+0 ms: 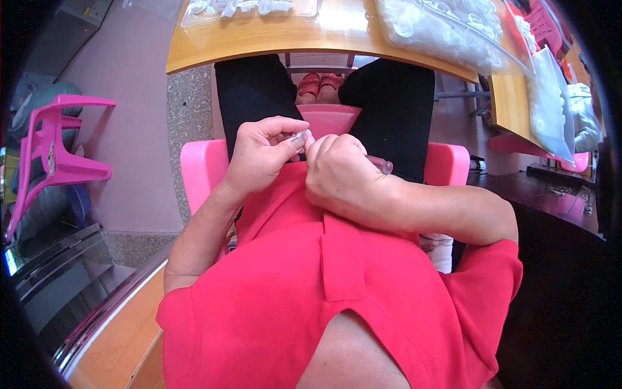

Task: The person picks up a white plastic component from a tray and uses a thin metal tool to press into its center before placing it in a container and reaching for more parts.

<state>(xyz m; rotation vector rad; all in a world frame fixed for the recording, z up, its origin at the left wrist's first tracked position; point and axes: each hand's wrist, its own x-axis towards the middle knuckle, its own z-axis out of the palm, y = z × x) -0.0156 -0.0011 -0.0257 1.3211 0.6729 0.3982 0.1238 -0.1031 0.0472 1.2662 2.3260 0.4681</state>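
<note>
Nearest the camera is the red top (265,318) of the seated person, with both hands working above the lap, short of the near edge of the wooden table (278,48). The left hand (264,155) pinches a small whitish piece (300,134) between thumb and forefinger; the right hand (343,170) is curled round a tool with a translucent purplish handle (385,166), its knuckles turned up beside that piece. With so little of the piece gripped, it could slip from the fingertips and drop past the black trousers (256,97) toward the floor, since the table does not reach under the hands. If the tool has a sharp or pointed end, a slip could catch the left fingertips, which sit close by. The clear container (447,32) of whitish pieces stands along the table's near edge toward its right corner, where a knock might spill some. The tool's working end is hidden by the right hand, so whether it touches the piece cannot be told, and the piece's exact shape is mostly covered. The tray (298,9) toward the table's left side is cut off by the upper edge of view.
</note>
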